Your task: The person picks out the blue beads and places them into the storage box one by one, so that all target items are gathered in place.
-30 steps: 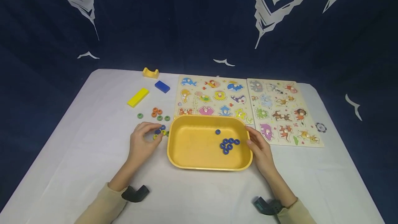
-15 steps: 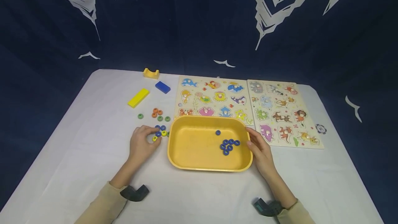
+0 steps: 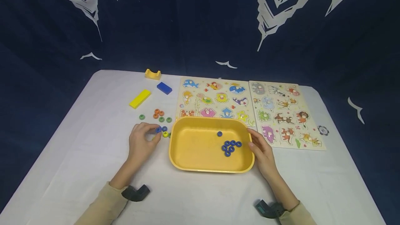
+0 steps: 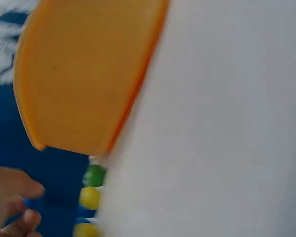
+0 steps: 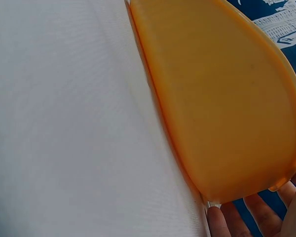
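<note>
My left hand (image 3: 142, 141) pinches a blue bead (image 3: 158, 129) between thumb and fingers, left of a yellow tray (image 3: 193, 167). In the left wrist view this bead shows as a bit of blue between the fingertips. Beside the fingers lie another blue bead (image 3: 164, 128), a yellow bead (image 3: 165, 134) and a green bead (image 4: 94, 175) close to the tray's wall. My right hand (image 3: 264, 155) holds the tray's right end, its thumb over the rim and the other fingers (image 5: 259, 212) along the outside. Several blue beads (image 3: 231, 149) sit inside, towards the right.
Orange beads (image 3: 156, 114) and green beads (image 3: 169, 119) lie behind my left hand. Farther back are a yellow block (image 3: 140, 99), a blue block (image 3: 164, 88) and a notched yellow block (image 3: 152, 74). Two animal puzzle boards (image 3: 215, 94) lie behind the tray.
My left fingers have let go of one blue bead beside the others and now pinch another blue bead. One yellow bead has gone behind the hand. The right hand and tray stay put.
</note>
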Action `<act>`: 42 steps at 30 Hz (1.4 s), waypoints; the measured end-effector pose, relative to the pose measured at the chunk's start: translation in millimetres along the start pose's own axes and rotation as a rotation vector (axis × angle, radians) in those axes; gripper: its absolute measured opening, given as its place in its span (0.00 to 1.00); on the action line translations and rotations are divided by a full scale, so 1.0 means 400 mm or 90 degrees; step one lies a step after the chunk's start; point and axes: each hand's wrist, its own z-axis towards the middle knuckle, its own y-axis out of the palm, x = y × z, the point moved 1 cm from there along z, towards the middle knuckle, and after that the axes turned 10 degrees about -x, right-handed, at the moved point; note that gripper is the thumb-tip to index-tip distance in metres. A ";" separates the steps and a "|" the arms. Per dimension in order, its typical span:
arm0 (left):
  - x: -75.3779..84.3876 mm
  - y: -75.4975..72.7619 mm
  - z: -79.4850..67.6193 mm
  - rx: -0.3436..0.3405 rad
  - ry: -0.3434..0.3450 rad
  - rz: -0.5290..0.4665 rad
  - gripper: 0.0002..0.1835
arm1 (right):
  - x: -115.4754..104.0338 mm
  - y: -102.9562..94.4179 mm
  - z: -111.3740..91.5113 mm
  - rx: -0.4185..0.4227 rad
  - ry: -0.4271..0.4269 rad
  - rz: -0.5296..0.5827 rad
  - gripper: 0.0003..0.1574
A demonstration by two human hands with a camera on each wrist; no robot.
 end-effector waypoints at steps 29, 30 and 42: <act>0.286 0.234 0.089 -0.504 0.080 0.004 0.14 | 0.002 0.001 0.003 -0.016 -0.033 0.019 0.25; 0.289 0.228 0.085 -0.502 0.085 0.001 0.15 | 0.003 0.000 0.003 -0.016 -0.034 0.016 0.25; 0.212 0.027 0.043 -0.122 0.129 -0.136 0.16 | 0.001 -0.001 -0.001 -0.016 -0.022 0.013 0.25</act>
